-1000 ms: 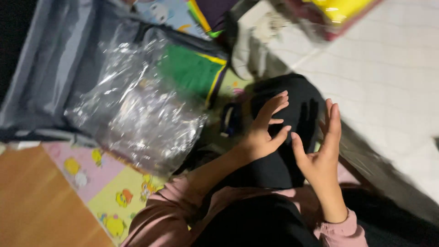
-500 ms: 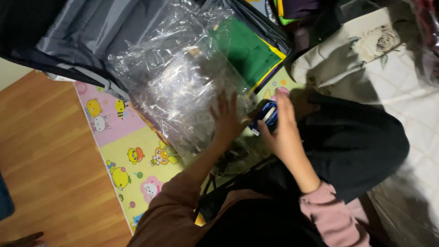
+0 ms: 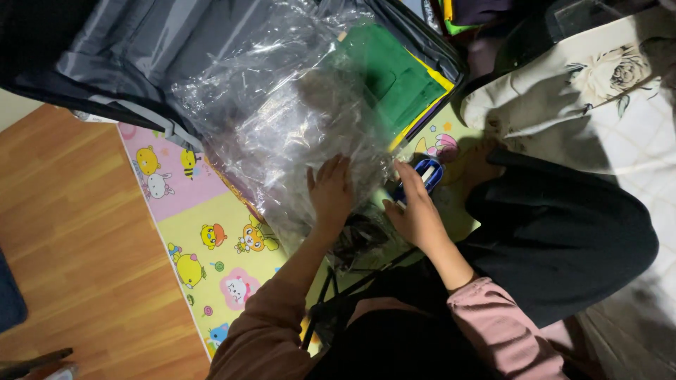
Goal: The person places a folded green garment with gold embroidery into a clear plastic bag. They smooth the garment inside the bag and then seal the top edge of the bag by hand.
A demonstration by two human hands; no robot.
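Observation:
A big crumpled clear plastic bag lies across an open dark grey suitcase. My left hand rests flat on the bag's near edge, fingers spread. My right hand is beside it, fingers curled around a small blue and white object. A green flat piece with yellow edges lies in the suitcase under the bag's right side. A small dark bundle sits between my two hands.
A pink and yellow play mat with cartoon animals covers the floor under the suitcase. Wooden floor lies to the left. My dark-trousered leg and a cream floral fabric bag are on the right.
The view swung from the dark bag on my lap to the plastic bag. Both hands moved there, the left one now pressing on the plastic, the right one at the blue object.

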